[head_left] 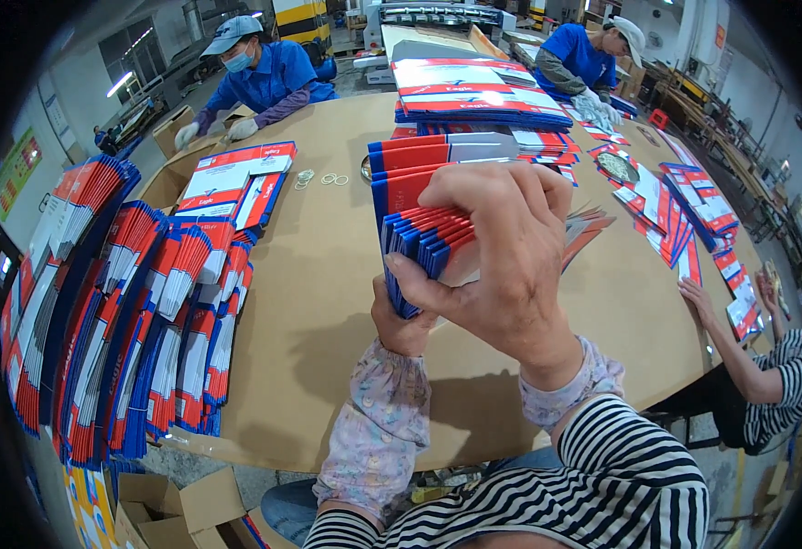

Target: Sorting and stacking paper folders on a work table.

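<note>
Both my hands hold a thick bundle of flat-folded cartons, printed red, white and blue, upright over the middle of the table. From above, my right hand wraps over the bundle, its thumb pressed on the blue edges and its fingers curled over the far side. My left hand grips the bundle's lower end, its fingers partly hidden behind it. Just beyond stands a tall pile of the same flat cartons. Pale rubber bands lie on the table left of the bundle.
Rows of bundled cartons line the brown tabletop's left edge. Loose cartons and a round dish lie at right. Two blue-shirted people work across the table; a striped-sleeved person's hand rests at the right edge. Open boxes stand below left.
</note>
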Demonstrator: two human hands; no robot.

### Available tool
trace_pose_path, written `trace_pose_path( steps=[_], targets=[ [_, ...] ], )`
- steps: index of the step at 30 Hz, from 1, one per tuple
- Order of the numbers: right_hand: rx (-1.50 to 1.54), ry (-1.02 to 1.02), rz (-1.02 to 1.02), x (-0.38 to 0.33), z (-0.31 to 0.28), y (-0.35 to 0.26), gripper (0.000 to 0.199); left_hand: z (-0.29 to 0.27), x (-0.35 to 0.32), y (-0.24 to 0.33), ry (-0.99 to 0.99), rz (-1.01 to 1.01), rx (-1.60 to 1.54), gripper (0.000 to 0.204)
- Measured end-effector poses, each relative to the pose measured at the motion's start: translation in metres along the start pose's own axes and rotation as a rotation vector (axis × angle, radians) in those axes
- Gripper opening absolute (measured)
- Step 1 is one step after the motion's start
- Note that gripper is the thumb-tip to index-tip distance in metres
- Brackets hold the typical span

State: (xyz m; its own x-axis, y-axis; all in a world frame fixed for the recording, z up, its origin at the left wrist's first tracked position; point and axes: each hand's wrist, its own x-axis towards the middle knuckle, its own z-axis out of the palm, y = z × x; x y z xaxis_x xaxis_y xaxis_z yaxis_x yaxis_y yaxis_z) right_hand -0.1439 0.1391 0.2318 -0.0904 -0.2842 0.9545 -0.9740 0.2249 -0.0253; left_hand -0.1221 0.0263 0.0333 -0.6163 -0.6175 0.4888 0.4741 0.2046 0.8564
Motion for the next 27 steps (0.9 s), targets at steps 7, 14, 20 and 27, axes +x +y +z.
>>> trace_pose_path(
  steps=[7, 14, 20, 27],
  targets=[
    [-0.148, -0.272, -0.188, 0.017, -0.013, 0.014, 0.048, 0.007, -0.001, 0.001, 0.019, 0.146, -0.111, 0.061],
    [-0.461, -0.407, -0.128, 0.041, -0.019, 0.074, 0.063, 0.084, -0.037, 0.02, -0.123, -0.151, -0.117, 0.049],
    [-0.666, -0.721, 0.051, 0.023, -0.024, 0.164, 0.065, 0.162, -0.051, 0.028, -0.269, -0.517, -0.447, 0.052],
    [-0.646, -0.751, 0.179, -0.018, -0.04, 0.232, 0.046, 0.178, -0.05, 0.019, -0.366, -0.41, -0.077, 0.074]
  ],
)
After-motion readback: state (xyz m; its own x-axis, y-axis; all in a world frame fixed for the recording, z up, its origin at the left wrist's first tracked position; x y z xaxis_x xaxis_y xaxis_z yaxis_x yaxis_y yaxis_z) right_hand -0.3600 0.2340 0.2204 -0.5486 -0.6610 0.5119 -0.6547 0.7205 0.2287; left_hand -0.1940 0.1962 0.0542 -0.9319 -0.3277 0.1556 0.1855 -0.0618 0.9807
